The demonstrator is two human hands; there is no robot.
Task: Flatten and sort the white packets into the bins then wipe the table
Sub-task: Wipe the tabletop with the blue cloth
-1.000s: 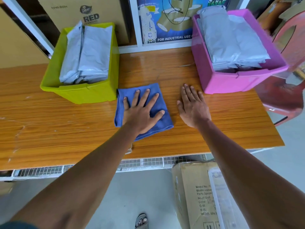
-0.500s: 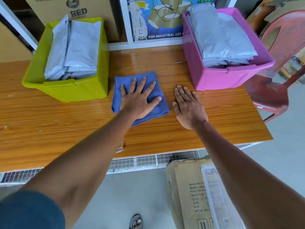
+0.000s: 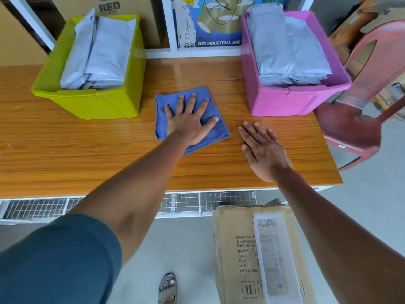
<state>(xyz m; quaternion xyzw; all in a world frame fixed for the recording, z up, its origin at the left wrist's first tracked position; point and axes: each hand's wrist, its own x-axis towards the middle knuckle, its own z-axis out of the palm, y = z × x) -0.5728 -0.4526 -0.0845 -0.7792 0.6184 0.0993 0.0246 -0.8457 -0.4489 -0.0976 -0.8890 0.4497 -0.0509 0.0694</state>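
Note:
A folded blue cloth [image 3: 210, 106] lies on the wooden table [image 3: 65, 154] between the two bins. My left hand [image 3: 189, 120] presses flat on the cloth with fingers spread. My right hand [image 3: 262, 148] rests flat on the bare wood just right of the cloth, fingers together. The green bin [image 3: 96, 104] at the back left holds several white packets [image 3: 105, 53]. The pink bin [image 3: 285, 102] at the back right holds a stack of white packets [image 3: 287, 49].
A red plastic chair [image 3: 359, 119] stands past the table's right end. On the floor below the front edge stands a cardboard box [image 3: 258, 255]. More cartons and a poster lean behind the table. A sandalled foot [image 3: 167, 288] shows on the floor.
My left hand has slid the blue cloth a little away from me along the table. My right hand has stayed flat on the wood; the camera has shifted.

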